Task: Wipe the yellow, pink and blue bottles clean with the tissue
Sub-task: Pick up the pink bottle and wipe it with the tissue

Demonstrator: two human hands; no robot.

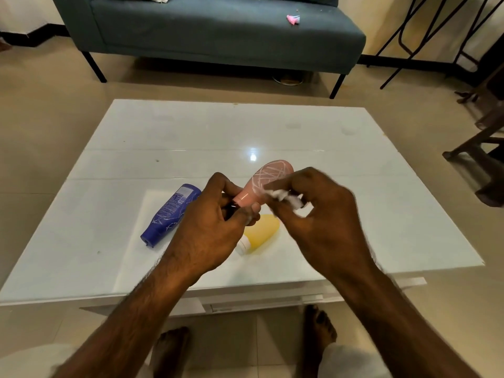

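Note:
My left hand [215, 227] grips the cap end of the pink bottle [261, 181], held tilted above the white table [136, 148]. White scribble marks cover the bottle's wide end. My right hand [313, 214] pinches a crumpled white tissue [286, 197] against the bottle's right side. The blue bottle [170, 214] lies on its side to the left, also with white marks on it. Partly hidden under my hands, the yellow bottle [259, 233] lies on the table with its white cap toward me.
A teal sofa [218, 31] stands beyond the table with a small pink item [293, 19] on its seat. Dark chair and stand legs [477, 148] are at the right. My bare feet [319, 328] rest on the tiled floor below the table's near edge.

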